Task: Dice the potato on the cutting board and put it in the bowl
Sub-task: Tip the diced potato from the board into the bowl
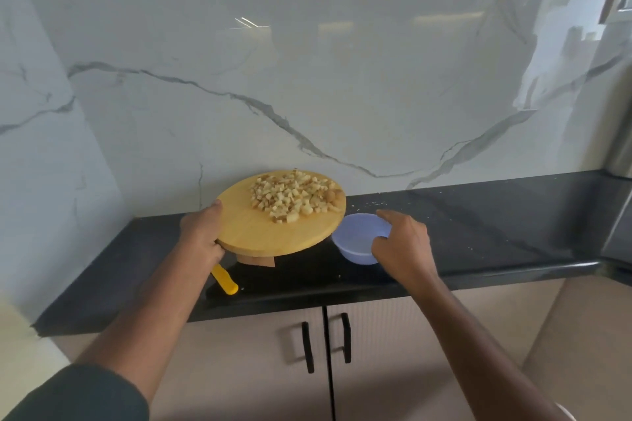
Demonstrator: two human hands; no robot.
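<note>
A: Board (273, 236), left grip (201, 232) clamped on its rim, lifted off the bench (478, 215); diced potato (294, 196) heaped on top.

B: Loose, light cubes, likely to slide. Right grip (402, 243) holds the bowl (355, 243) rim.

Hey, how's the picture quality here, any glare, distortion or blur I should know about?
Head view: wide-angle bending curves the black stone countertop and the glossy marble wall; the wall carries streaky light reflections; the diced potato pieces on the round wooden cutting board read soft, and the frame's bottom corners blur.
</note>
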